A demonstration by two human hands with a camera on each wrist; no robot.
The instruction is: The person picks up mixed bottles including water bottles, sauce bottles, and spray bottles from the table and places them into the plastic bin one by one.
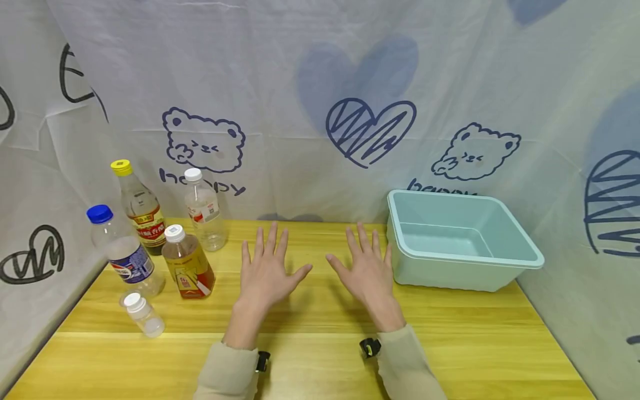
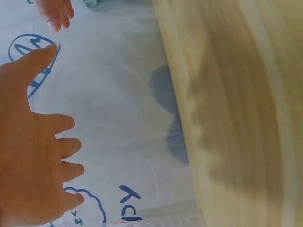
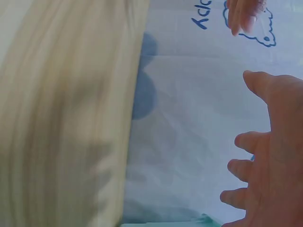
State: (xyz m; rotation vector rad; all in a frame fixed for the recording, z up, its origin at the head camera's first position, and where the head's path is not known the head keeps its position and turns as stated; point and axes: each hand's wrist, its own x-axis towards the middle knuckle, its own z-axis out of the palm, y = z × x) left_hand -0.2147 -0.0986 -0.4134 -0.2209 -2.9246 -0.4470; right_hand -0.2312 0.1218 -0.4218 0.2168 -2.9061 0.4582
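Both hands are spread with straight fingers above the middle of the wooden table, holding nothing. My left hand (image 1: 266, 278) is nearest to an amber drink bottle (image 1: 190, 266) with a white cap and a clear bottle (image 1: 206, 216), also white-capped. Behind and left of these stand a yellow-capped sauce bottle (image 1: 145, 214) with dark liquid at its bottom and a blue-capped bottle (image 1: 127, 258). A small clear bottle (image 1: 145, 316) with a white cap is nearer the front. My right hand (image 1: 370, 278) is just left of a light green plastic bin (image 1: 450, 272), apart from it.
The wooden table (image 1: 315, 361) meets a white cloth (image 1: 280, 111) printed with bears and hearts at the back. The cloth also closes off both sides. A dark wrist strap piece (image 1: 370, 348) shows at the right sleeve.
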